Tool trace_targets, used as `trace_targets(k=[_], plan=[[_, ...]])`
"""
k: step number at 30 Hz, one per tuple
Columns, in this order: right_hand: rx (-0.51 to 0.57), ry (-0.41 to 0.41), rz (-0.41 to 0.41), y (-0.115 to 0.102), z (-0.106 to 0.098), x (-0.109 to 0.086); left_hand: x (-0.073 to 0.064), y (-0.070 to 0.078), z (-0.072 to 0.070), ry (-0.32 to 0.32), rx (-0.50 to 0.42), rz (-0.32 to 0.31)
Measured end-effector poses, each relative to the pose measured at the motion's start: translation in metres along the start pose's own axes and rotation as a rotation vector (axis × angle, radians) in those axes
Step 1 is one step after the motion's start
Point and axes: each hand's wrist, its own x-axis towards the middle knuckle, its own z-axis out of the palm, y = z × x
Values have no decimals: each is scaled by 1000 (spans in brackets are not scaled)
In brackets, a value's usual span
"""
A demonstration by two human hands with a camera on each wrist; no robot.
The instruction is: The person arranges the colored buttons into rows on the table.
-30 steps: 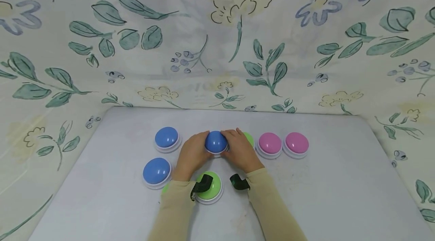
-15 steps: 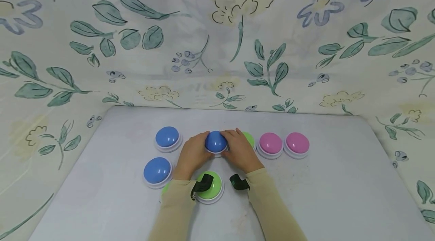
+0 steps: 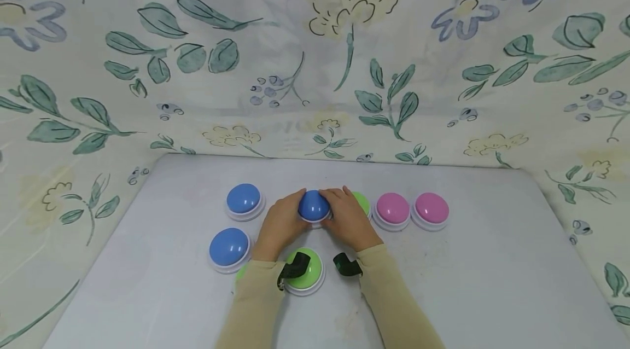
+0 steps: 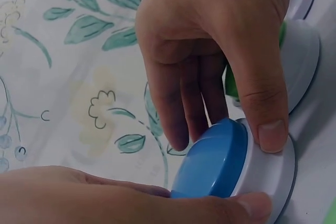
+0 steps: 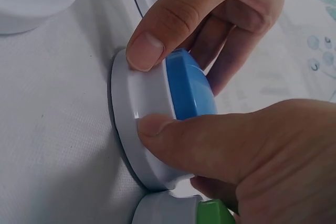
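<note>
Still pinching the central blue button (image 3: 314, 204) on the tabletop (image 3: 492, 261), unmoved this past second, with left grip (image 3: 281, 223) curled at nine o'clock and right grip (image 3: 348, 219) at three, so seemingly just steadying.

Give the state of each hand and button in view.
Middle blue button: upright, held from both sides
Left hand: holding that button
Right hand: holding that button
Back-left blue button: upright
Front-left blue button: upright
Front green button: upright, partly hidden
Back green button: upright, partly hidden
Left green button: mostly hidden, cannot tell
Left pink button: upright
Right pink button: upright
</note>
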Motion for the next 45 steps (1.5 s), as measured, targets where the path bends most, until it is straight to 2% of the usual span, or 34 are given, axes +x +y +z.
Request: trace_targets(k=[6,13,22,32,37,45], plan=[[41,23,-2,1,-1,1,-1,-1,-3,5,-63,22],[79,31,43,0,-8,2,-4,-1,-16,56,-56,38],[139,42,23,-3,-21,-1,-5,1,-32,101,-76,63],[203,66,9,-10,-21,-3,-14,0,-46,123,-86,30],[211,69,21,-18,-19,-5,-19,-6,-54,148,-75,11],[213,72,-8,-29,-13,-9,-29,-18,-67,185,-81,-12]])
